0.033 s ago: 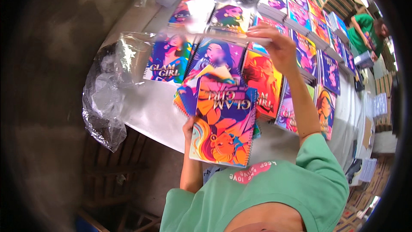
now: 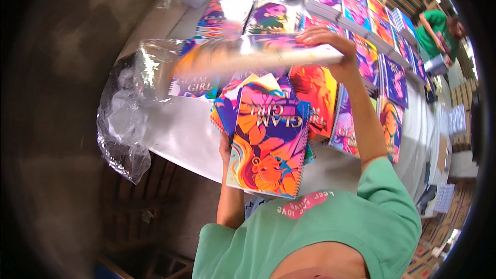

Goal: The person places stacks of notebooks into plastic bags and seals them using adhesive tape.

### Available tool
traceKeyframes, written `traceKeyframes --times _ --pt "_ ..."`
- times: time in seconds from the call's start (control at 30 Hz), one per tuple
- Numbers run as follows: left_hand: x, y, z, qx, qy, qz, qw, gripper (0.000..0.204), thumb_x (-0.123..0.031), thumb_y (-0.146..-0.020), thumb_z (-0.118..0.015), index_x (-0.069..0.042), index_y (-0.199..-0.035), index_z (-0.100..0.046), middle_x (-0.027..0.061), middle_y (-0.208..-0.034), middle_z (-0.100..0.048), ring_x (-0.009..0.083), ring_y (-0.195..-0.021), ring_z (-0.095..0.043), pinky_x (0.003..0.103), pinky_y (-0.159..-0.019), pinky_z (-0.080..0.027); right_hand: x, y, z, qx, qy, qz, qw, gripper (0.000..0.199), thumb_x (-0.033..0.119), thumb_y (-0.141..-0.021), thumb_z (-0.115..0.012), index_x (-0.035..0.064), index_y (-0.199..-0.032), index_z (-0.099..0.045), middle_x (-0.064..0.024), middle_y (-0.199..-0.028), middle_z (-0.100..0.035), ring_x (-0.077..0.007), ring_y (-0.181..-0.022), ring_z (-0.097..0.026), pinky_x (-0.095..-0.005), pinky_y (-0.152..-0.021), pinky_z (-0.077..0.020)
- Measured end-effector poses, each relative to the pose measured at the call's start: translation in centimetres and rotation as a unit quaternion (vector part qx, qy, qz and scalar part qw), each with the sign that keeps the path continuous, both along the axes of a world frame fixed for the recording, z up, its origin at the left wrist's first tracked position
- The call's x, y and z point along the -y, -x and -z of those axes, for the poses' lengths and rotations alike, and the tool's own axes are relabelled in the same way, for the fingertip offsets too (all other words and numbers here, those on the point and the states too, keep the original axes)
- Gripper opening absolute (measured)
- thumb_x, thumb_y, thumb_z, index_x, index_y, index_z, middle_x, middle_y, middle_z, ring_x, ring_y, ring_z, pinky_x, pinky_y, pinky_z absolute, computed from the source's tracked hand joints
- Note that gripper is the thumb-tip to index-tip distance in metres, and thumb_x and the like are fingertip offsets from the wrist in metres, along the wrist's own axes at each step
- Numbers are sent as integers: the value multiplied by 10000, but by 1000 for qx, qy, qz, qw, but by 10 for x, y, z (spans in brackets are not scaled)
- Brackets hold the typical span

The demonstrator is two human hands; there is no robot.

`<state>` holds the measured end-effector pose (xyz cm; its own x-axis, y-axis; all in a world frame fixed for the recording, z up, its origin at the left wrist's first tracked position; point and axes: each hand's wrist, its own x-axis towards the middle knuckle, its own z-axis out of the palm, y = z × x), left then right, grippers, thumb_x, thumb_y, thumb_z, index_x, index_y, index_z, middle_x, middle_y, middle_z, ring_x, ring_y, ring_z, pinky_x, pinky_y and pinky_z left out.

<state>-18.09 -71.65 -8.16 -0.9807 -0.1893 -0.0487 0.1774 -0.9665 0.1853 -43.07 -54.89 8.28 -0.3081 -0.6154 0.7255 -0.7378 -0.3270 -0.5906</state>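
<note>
The left hand (image 2: 225,147) is closed on the lower left edge of a fanned stack of spiral-bound notebooks with bright cartoon covers (image 2: 268,144); only the thumb side of the hand shows, the rest is behind the stack. The top notebook is orange, pink and purple, its wire spiral running down the right edge. The stack is held above the near edge of the table, close to the person's chest.

The right hand (image 2: 324,39) is raised over the middle of the table, fingers curled tight around the right end of a notebook inside a clear plastic sleeve (image 2: 248,54). That notebook is blurred and lies nearly level, stretching left from the hand.

The table carries a white cloth cover (image 2: 178,129). More colourful notebooks lie in rows (image 2: 372,57) across its far and right parts, some overlapping. A crumpled heap of clear plastic wrapping (image 2: 124,124) hangs over the left corner of the table.

The floor to the left is dark and bare concrete (image 2: 62,98). At far right another person in a green shirt (image 2: 434,28) stands beside stacked cartons (image 2: 449,124).
</note>
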Motion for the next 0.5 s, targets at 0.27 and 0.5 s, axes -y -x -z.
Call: traceKeyframes --times 0.27,0.5 --pt "-38 15 -10 -9 -9 49 999 930 -430 -606 -694 -64 -1385 -340 163 -1346 -438 333 -1186 -468 489 -987 -413 -21 44 62 56 -282 111 951 431 246 -908 -553 74 -1301 -516 -153 -1373 -466 -341 -1266 -433 -456 -1038 -339" --pt "-49 20 -12 -6 8 65 998 929 -409 -602 -688 -63 -1388 -333 165 -1349 -432 334 -1186 -467 487 -984 -415 -87 74 154 -224 -385 398 802 440 380 -932 -472 116 -1282 -511 -204 -1279 -526 -369 -1161 -518 -430 -983 -408"
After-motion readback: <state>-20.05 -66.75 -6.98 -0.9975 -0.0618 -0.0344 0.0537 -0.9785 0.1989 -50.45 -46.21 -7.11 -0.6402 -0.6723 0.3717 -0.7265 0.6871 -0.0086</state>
